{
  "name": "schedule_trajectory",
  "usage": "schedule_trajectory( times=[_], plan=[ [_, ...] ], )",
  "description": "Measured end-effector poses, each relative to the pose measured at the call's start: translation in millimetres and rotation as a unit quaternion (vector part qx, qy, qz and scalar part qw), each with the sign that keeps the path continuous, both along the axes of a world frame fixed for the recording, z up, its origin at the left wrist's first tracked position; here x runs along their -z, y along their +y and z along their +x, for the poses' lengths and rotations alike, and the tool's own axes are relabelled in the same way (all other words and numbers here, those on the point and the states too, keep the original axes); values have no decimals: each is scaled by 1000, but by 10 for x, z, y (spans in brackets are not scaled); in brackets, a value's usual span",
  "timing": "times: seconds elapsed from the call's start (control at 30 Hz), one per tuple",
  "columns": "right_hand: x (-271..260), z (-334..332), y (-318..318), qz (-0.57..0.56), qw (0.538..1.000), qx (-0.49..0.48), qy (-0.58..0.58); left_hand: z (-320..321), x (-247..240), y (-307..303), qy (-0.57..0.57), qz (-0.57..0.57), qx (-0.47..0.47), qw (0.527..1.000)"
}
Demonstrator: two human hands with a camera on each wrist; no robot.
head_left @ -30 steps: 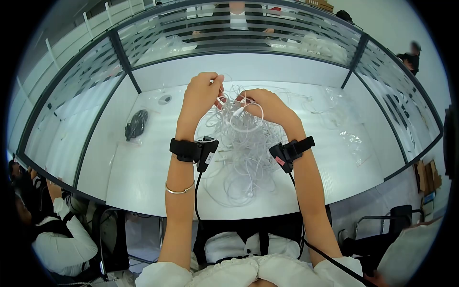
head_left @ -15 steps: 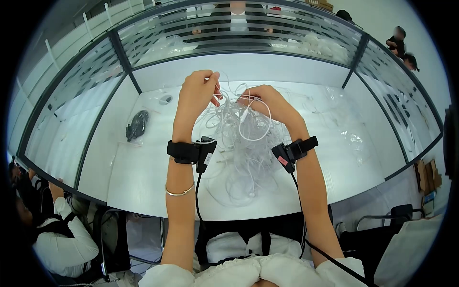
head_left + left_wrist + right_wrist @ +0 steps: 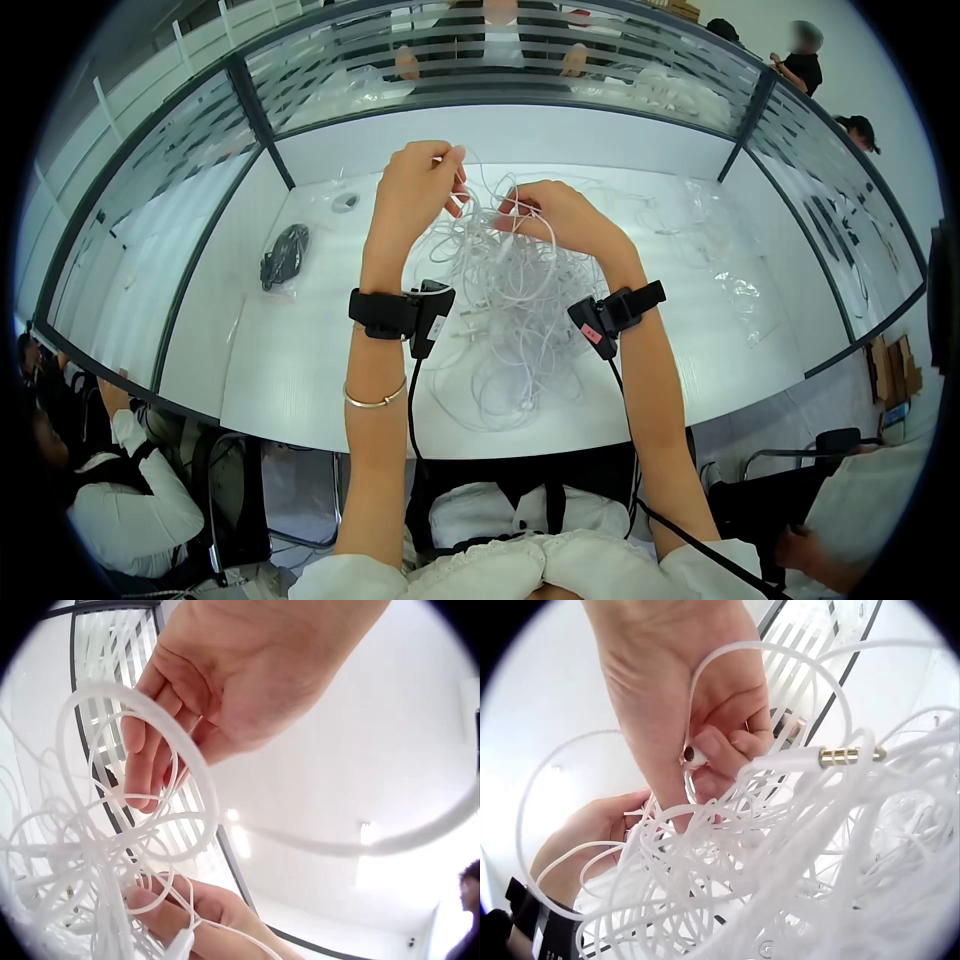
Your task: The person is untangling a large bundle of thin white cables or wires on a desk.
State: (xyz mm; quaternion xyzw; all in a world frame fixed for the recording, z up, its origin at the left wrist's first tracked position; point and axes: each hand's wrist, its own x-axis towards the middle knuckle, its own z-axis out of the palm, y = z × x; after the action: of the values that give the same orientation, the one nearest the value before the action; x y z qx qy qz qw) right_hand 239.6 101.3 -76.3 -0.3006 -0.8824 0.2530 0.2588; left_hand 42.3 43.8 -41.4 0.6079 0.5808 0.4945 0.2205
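A large tangle of white earphone cables is heaped on the white table. Above its far end, my left hand pinches a thin strand between thumb and fingertips, its other fingers loosely curled among the loops. Just to the right, my right hand grips white strands at the top of the heap. In the right wrist view an earbud lies against the right hand's fingers. A headphone plug with gold contacts sticks out of the tangle close by. One thick-looking cable loop crosses in front of the left fingers.
A black bundle in clear plastic lies on the table's left side, near a round cable hole. Clear plastic bags lie at the right. Framed partition panels enclose the back and sides. Black wrist-camera cords hang from both forearms.
My left hand has shifted slightly left and the hands stand a little farther apart. The large cable loop hanging by my right hand has moved and sunk toward the heap.
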Motion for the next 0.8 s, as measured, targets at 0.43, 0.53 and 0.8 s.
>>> schedule_trajectory(
  times=[0.43,0.53,0.8],
  plan=[
    [98,38,106,-98,987,-91,87,71,-47,-87,5,3,4,1000],
    [98,35,117,-61,993,-54,88,139,-138,-100,10,-2,9,1000],
    [81,82,95,126,990,7,62,118,-104,-81,-1,22,20,1000]
  ],
)
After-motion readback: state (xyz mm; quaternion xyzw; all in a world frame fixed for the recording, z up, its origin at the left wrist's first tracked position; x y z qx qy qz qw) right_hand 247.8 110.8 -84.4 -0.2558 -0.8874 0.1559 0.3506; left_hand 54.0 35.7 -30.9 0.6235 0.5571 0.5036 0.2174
